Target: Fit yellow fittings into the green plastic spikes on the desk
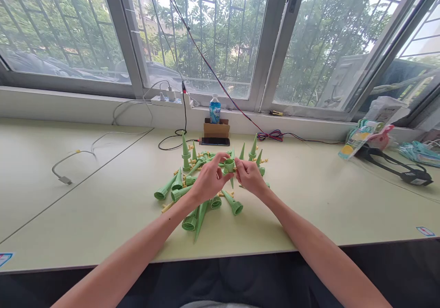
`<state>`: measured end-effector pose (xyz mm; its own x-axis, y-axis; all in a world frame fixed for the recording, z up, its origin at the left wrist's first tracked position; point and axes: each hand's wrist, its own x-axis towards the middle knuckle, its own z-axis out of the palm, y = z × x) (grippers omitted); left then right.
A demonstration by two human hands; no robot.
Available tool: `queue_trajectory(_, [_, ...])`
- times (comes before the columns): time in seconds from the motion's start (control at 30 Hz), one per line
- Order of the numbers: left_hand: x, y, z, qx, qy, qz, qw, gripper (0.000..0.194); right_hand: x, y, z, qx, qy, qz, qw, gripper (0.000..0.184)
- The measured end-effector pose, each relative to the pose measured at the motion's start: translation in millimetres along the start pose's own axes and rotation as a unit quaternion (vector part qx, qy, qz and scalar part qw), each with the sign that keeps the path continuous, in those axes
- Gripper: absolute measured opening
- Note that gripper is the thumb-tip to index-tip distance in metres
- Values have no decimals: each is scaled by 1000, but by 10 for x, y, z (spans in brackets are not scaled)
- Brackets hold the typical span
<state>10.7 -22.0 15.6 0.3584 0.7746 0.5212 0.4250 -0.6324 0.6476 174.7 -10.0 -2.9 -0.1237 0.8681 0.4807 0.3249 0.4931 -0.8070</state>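
Both my hands meet above a heap of green plastic cone spikes point(192, 193) on the pale table point(103, 207). My left hand point(208, 179) and my right hand point(249, 175) are closed together on one green cone spike point(229, 166), its round open end facing me and its tip pointing down. Small yellow pegs point(167, 207) lie scattered among the cones. Some cones stand upright at the back of the heap point(185, 154), others lie on their sides.
A phone point(215, 141) lies before a cardboard box point(216, 128) with a water bottle point(215, 109) on it, under the window. Cables point(68, 161) trail at left; a power strip point(168, 100) sits on the sill. Bags and packets point(371, 134) are at right.
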Motion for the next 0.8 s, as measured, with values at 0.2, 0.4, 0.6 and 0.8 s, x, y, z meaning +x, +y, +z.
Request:
queue_trajectory(0.2, [11,5,2,-6,19,-20,1000,37,-1,13,12,7,1,-9,1000,55])
queue_trajectory(0.4, [29,3,-20,-36,24,-65,997,45,-12,1,-4,-10,12,-20,1000,53])
queue_trajectory(0.6, [31,2,-27,-200,-42,-148,968,49,-18,-30,-14,-20,14,-41,999,52])
queue_trajectory(0.8, [66,73,-66,-299,-58,-216,928,34,-11,-19,-26,-17,18,-54,998,50])
